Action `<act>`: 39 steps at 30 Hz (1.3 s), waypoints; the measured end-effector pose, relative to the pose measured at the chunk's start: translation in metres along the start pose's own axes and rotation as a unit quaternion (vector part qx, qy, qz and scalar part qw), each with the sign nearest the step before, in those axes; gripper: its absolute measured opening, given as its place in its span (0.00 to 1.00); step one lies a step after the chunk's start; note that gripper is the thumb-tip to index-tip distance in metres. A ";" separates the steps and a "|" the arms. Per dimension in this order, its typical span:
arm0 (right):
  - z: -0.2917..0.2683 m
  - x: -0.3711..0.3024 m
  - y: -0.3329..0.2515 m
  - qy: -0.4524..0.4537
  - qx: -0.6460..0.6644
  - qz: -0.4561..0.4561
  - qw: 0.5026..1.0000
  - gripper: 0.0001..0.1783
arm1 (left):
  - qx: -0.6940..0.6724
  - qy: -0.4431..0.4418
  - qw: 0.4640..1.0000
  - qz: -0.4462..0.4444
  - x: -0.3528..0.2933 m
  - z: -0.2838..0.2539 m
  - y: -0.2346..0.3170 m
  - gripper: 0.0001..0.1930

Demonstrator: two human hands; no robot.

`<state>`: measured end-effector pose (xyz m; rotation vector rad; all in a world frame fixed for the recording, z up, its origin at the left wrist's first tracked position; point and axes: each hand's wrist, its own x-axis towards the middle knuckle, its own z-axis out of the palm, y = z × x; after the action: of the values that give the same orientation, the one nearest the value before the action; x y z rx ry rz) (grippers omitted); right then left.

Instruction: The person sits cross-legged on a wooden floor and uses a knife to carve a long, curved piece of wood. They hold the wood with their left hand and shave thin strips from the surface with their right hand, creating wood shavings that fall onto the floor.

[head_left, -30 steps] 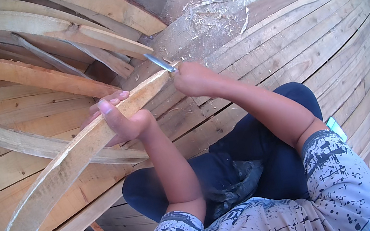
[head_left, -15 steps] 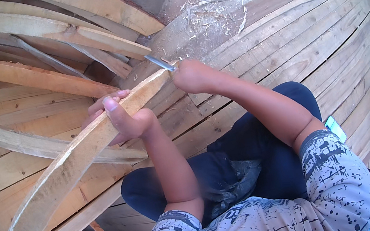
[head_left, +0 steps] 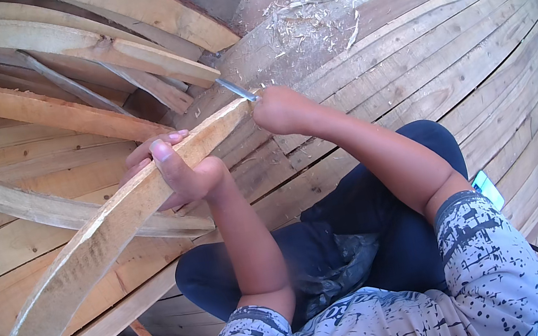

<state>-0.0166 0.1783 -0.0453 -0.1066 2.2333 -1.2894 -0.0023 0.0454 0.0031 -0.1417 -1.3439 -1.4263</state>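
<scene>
A long curved wooden plank (head_left: 94, 247) slants from the lower left up to the middle of the head view. My left hand (head_left: 181, 172) grips it near its far end, thumb on the near side and fingers over the far edge. At that end my right hand (head_left: 277, 111) is closed around a tool with a narrow metal blade (head_left: 237, 90). The blade sticks out to the upper left, by the plank's tip. My fist hides the handle, so the exact kind of blade cannot be told.
Several curved and straight boards (head_left: 85, 49) are stacked at the upper left. Another curved plank (head_left: 18, 199) passes beneath the held one. Wood shavings (head_left: 312, 22) litter the plank floor (head_left: 395, 68) ahead. A phone-like flat object (head_left: 487, 190) lies by my right side.
The blade has shifted very slightly right and down with my right hand. My left hand and the plank stay where they were.
</scene>
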 end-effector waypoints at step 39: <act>0.039 -0.018 -0.008 0.127 -0.081 -0.182 0.972 0.15 | 0.019 0.090 0.990 -0.102 0.017 -0.017 -0.003 0.15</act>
<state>0.0165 0.1491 -0.0462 -0.4547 2.6286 -1.3652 -0.0017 0.0212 0.0071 0.1516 -1.2633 -1.5432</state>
